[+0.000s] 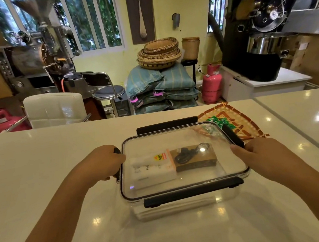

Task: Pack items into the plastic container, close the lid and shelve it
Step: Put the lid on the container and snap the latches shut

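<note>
Counter (41, 174) nearest, bearing the plastic container (186, 203) at centre. Clear lid (176, 138) seated on it. Left hand (102, 163) clamped on container's left latch (116, 151); right hand (262, 155), fingers together, presses the right latch (233, 135), presumably sealing. Inside: white packet (152, 167), brown box (194, 157).

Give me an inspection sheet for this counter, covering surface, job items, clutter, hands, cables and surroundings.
Surface: glossy white counter, reflections.
Job's things: clear plastic container, lid on top; white packet and brown box inside.
Clutter: woven tray holding green packets, behind container.
Grippers: left hand on left latch; right hand at right latch.
Cables: black cable on the box.
Surroundings: baskets, sacks, pink gas cylinder.
</note>
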